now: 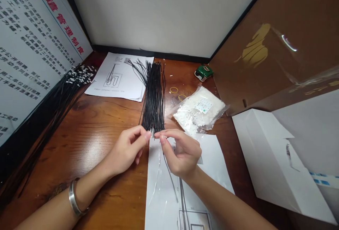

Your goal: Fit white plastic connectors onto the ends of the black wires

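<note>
A bundle of thin black wires (154, 95) lies lengthwise on the wooden table (100, 124), its near ends just in front of my hands. My left hand (127, 150) is pinched shut at the near end of the bundle, thumb and forefinger pressed together on a wire tip. My right hand (178, 154) is also closed in a pinch, holding a single black wire that trails down over a white printed sheet (201, 187). The two pinches almost meet at a small pale piece (152, 134) between them.
A clear bag of small white parts (198, 110) lies right of the bundle. More black wires with white ends (60, 95) lean at the left by a poster. Another drawing sheet (119, 76), rubber bands (174, 89), a green object (203, 72), a brown board and a white box (278, 166) surround the area.
</note>
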### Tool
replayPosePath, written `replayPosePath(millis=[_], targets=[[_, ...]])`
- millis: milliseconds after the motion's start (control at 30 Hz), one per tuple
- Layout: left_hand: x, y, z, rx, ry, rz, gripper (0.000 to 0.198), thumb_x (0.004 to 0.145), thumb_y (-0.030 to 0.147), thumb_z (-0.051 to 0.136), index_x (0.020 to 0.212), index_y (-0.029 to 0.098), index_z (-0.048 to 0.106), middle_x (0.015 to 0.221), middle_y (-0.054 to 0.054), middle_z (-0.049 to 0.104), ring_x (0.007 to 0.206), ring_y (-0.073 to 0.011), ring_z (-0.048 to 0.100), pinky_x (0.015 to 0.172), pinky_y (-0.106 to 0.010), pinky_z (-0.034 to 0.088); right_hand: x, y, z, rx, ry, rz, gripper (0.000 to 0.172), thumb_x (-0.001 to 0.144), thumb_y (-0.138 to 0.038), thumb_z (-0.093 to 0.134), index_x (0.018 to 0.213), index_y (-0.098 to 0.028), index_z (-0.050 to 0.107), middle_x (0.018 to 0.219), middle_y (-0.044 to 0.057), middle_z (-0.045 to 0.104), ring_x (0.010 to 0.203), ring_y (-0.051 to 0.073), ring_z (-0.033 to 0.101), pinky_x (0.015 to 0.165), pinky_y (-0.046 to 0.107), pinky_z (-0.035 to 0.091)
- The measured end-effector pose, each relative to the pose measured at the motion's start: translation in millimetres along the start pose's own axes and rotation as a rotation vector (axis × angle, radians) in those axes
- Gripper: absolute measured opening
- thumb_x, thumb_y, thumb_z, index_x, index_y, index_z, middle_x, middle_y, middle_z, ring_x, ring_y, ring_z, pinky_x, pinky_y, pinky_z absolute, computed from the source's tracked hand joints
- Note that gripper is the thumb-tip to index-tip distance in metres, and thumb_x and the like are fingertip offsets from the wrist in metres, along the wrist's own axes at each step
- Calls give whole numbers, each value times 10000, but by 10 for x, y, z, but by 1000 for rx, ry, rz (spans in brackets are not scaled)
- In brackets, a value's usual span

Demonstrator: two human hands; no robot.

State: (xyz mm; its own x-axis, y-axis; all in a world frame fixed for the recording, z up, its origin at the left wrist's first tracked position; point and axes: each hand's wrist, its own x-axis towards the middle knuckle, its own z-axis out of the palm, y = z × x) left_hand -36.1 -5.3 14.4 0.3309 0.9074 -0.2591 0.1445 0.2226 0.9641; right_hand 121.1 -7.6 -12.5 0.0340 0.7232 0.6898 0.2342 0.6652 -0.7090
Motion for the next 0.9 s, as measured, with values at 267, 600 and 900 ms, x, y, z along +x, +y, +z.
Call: replayPosePath(millis=[267,600,900], targets=[[14,0,59,79,38,-37,330,873,470,522,737,170,525,544,61,481,364,-59,398,335,-175,303,20,-71,30,162,-255,-109,246,725,-25,534,855,-221,605,654,13,695,569,153,666,540,284,581],[20,-3,21,5,48,1,327,869,455,527,698,181,479,528,69,455,399,-62,385,376,-180,313,-37,-95,25,183,-343,-173,279,741,-36,525,928,-226,605,747,10,744,617,136,708,544,238,598],[-16,20,-45,101,-84,58,293,855,367,540,643,167,511,547,47,454,451,-69,348,433,-208,267,47,-4,-10,-16,-82,-5,178,779,-47,574,868,-187,639,825,72,753,719,184,729,545,274,609]])
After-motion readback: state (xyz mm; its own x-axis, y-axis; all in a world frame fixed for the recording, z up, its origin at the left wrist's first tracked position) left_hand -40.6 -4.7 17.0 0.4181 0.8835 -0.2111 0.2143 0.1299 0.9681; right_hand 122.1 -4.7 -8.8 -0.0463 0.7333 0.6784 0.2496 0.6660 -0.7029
